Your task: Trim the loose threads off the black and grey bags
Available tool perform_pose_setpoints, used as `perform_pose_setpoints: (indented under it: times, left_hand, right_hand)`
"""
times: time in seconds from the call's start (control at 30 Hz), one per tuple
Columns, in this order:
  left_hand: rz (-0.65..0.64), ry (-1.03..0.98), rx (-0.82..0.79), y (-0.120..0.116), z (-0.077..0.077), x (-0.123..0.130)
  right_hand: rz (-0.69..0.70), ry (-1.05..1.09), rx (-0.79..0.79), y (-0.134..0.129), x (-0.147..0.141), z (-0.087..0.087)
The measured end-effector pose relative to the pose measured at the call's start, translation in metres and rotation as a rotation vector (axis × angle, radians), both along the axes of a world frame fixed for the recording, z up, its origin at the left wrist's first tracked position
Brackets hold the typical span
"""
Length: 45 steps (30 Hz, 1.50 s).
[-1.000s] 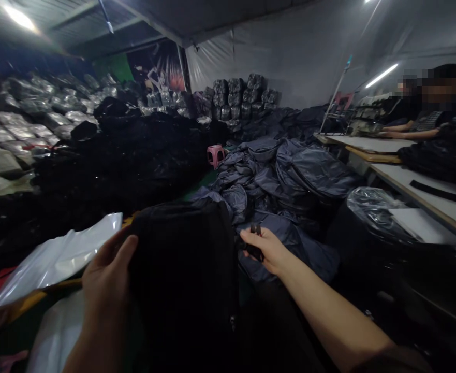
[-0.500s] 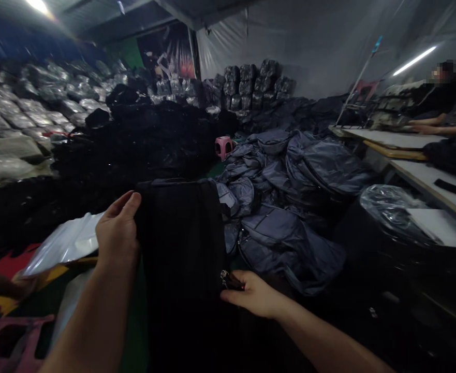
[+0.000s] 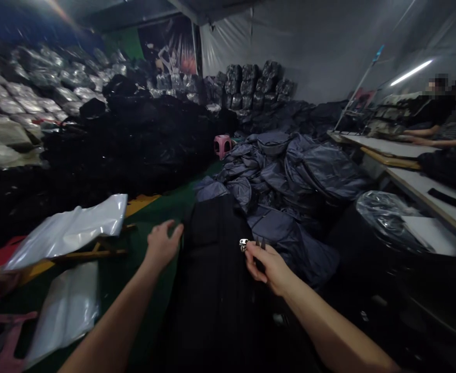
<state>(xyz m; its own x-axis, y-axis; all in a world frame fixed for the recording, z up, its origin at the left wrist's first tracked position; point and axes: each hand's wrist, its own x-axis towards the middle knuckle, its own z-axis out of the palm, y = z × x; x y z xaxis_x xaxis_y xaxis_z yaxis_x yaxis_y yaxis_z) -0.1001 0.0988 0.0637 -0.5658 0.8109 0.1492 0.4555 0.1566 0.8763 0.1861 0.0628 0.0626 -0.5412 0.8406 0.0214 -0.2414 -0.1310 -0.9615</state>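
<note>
A black fabric bag (image 3: 212, 259) stands in front of me, its lower part lost in the dark. My left hand (image 3: 163, 242) is at its upper left edge, thumb and fingers apart; whether the fingertips touch the cloth is hard to see. On the bag's right side, my right hand (image 3: 268, 264) is closed, with thumb and fingertips at a shiny metal zipper pull (image 3: 244, 243). A small dark pointed tool (image 3: 262, 242) sticks up from the same hand, too dim to name surely.
Dark blue-grey bags (image 3: 290, 228) lie heaped beyond on the right. A clear plastic sheet (image 3: 72, 228) rests on a low wooden stand at left, near another person's hand. A pink stool (image 3: 222, 146) stands farther back. At right, people sit by a long worktable (image 3: 441, 184).
My left hand has let go of the bag's upper edge and moved right and down, fingers opening. My right hand has risen along the bag's side. The bag appears shifted right.
</note>
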Motion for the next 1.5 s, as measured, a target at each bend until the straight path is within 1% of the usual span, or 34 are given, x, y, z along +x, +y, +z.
perform_pose_setpoints:
  times: [0.07, 0.13, 0.17, 0.23, 0.33, 0.4, 0.47, 0.53, 0.63, 0.7, 0.77, 0.87, 1.0, 1.07, 1.1, 1.17, 1.27, 1.37, 1.43, 1.5]
  left_hand:
    - [-0.142, -0.020, -0.076, -0.021, -0.024, 0.026]
    - [-0.240, -0.060, -0.164, -0.045, -0.045, 0.047]
    - [-0.269, -0.083, -0.213, -0.056, -0.054, 0.054]
    - [-0.248, -0.164, -0.330, -0.073, -0.067, 0.062]
    - [-0.153, -0.262, -0.460, -0.087, -0.078, 0.065]
    - [-0.131, -0.288, -0.468, -0.092, -0.085, 0.066]
    - [-0.160, -0.304, -0.425, -0.098, -0.093, 0.069]
    - [-0.236, -0.281, -0.394, -0.104, -0.100, 0.072]
    - [-0.305, -0.160, -0.482, -0.111, -0.108, 0.075]
    - [-0.306, -0.086, -0.557, -0.115, -0.110, 0.077]
    - [-0.306, -0.059, -0.594, -0.120, -0.113, 0.080]
    - [-0.287, -0.074, -0.587, -0.127, -0.123, 0.086]
    - [-0.180, -0.142, -0.521, -0.133, -0.144, 0.089]
    - [-0.129, -0.181, -0.455, -0.133, -0.151, 0.085]
    - [-0.116, -0.197, -0.414, -0.134, -0.151, 0.082]
    - [-0.135, -0.220, -0.343, -0.133, -0.146, 0.074]
    - [-0.203, -0.212, -0.297, -0.133, -0.129, 0.064]
    - [-0.240, -0.194, -0.218, -0.132, -0.111, 0.060]
    - [-0.284, -0.222, -0.167, -0.131, -0.102, 0.061]
    - [-0.324, -0.278, -0.161, -0.129, -0.097, 0.061]
  right_hand:
    - [-0.095, -0.008, -0.037, 0.011, 0.007, -0.012]
    - [-0.187, -0.020, -0.059, 0.021, 0.017, -0.023]
    - [-0.223, -0.027, -0.066, 0.026, 0.021, -0.028]
    - [-0.271, -0.048, -0.074, 0.034, 0.030, -0.035]
    - [-0.319, -0.074, -0.078, 0.040, 0.039, -0.045]
    - [-0.352, -0.091, -0.079, 0.041, 0.043, -0.052]
    - [-0.367, -0.108, -0.085, 0.041, 0.046, -0.059]
    - [-0.363, -0.127, -0.105, 0.038, 0.047, -0.067]
    - [-0.348, -0.143, -0.163, 0.032, 0.045, -0.076]
    - [-0.341, -0.138, -0.218, 0.027, 0.042, -0.080]
    - [-0.333, -0.118, -0.280, 0.022, 0.039, -0.082]
    - [-0.328, -0.061, -0.346, 0.018, 0.037, -0.084]
    - [-0.350, 0.052, -0.354, 0.022, 0.046, -0.085]
    - [-0.360, 0.106, -0.341, 0.025, 0.054, -0.083]
    - [-0.362, 0.128, -0.335, 0.027, 0.059, -0.082]
    - [-0.360, 0.161, -0.326, 0.028, 0.068, -0.079]
    - [-0.347, 0.197, -0.316, 0.030, 0.079, -0.077]
    - [-0.338, 0.218, -0.313, 0.033, 0.086, -0.079]
    - [-0.334, 0.226, -0.314, 0.036, 0.087, -0.081]
    - [-0.327, 0.234, -0.316, 0.039, 0.088, -0.083]
